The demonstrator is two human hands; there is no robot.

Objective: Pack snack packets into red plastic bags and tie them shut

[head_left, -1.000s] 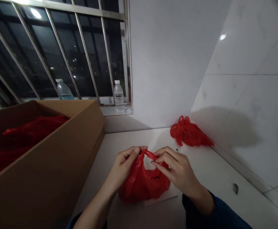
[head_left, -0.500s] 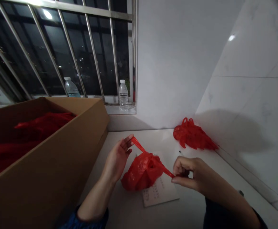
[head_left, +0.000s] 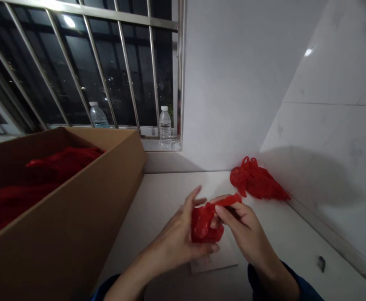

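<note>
A red plastic bag (head_left: 206,225), crumpled into a small bundle, is between my two hands above a notebook (head_left: 214,261). My right hand (head_left: 241,219) pinches the bag's gathered upper part, and a strip of red plastic sticks out over its fingers. On the bundle's left side is my left hand (head_left: 183,234), fingers and thumb spread apart around it. Slight blur covers the left fingers, and I cannot tell how firmly they touch the bag. Most of the notebook is hidden beneath the hands and bag.
A large cardboard box (head_left: 85,184) with red plastic bags (head_left: 66,161) inside stands at the left. Another pile of red bags (head_left: 258,179) lies against the right wall. Two bottles (head_left: 165,127) stand by the barred window. A small dark object (head_left: 321,264) lies on the white table (head_left: 157,192).
My hands have come together from holding the bag's two handles apart. The left hand has let go of its handle and moved beside the bundle, which is now more compact.
</note>
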